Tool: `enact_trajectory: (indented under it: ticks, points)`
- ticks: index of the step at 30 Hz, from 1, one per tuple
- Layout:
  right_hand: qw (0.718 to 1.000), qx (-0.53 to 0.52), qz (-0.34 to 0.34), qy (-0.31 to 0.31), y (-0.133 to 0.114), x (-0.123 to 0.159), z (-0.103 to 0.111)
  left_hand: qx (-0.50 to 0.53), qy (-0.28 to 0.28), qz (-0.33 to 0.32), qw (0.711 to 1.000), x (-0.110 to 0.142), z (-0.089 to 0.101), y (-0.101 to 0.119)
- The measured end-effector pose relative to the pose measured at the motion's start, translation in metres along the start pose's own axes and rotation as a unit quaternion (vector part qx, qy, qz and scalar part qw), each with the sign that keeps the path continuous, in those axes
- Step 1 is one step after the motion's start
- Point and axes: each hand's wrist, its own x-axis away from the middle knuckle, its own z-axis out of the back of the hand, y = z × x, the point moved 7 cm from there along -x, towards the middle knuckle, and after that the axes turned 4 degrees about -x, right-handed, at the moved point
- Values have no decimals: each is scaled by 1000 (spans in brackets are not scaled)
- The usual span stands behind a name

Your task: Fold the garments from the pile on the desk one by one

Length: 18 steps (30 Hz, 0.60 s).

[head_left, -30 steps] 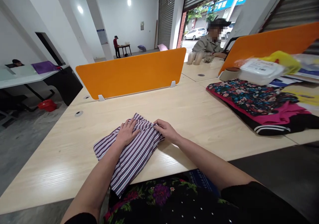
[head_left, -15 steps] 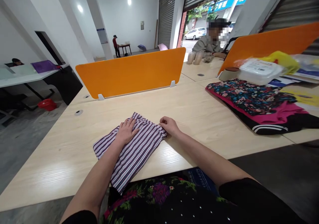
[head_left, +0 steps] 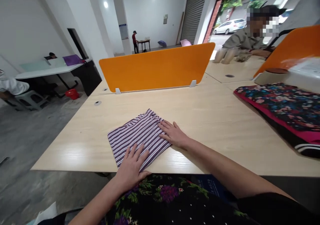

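Observation:
A striped garment (head_left: 140, 131), white with dark and reddish lines, lies folded on the wooden table near its front edge. One edge of it looks gathered, like a waistband. My left hand (head_left: 132, 166) rests on its near part with the fingers spread, the thumb at the table edge. On the garment's right side lies my right hand (head_left: 173, 134), fingers stretched out flat over the cloth. What kind of garment it is I cannot tell for sure.
An orange divider (head_left: 157, 68) stands across the table's back. At the right lies a stack of folded clothes (head_left: 282, 108) with a floral piece on top. Beyond it a person (head_left: 247, 41) sits near glass jars (head_left: 223, 55). A red bucket (head_left: 72, 93) stands on the floor at left.
My left hand has moved from the garment's upper part down to its near edge. The right hand has opened from a pinch and lies flat. The garment's near part no longer hangs over the edge.

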Motion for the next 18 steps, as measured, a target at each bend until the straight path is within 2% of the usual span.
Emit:
enact_trajectory:
  ticks: [3, 6, 9, 11, 13, 14, 15, 16, 18]
  points:
    - [1000, 4, 10, 14, -7, -6, 12, -5, 1, -5, 1000, 23, -1, -5]
    - [995, 21, 71, 70, -32, -17, 26, -13, 22, 6, 1000, 31, 2, -10]
    - [993, 29, 109, 40, -51, -31, 12, 0, 29, 30, 999, 37, 4, -10]
    - [993, 36, 113, 7, -53, -37, -4, 42, 24, 37, 998, 41, 5, -8]
    - [993, 36, 109, 7, -48, -39, -13, 107, 58, 85, 989, 47, 10, -15]
    - [994, 29, 100, 22, -43, -39, -12, 143, 98, 139, 975, 52, 14, -24]
    - [996, 18, 79, 46, -36, -38, -8, 178, 150, 212, 949, 61, 19, -37]
    - [996, 5, 42, 75, -28, -37, -1, 213, 205, 296, 908, 73, 21, -51]
    - [992, -8, -62, 113, -11, -31, 12, 279, 290, 434, 806, 100, 17, -72]
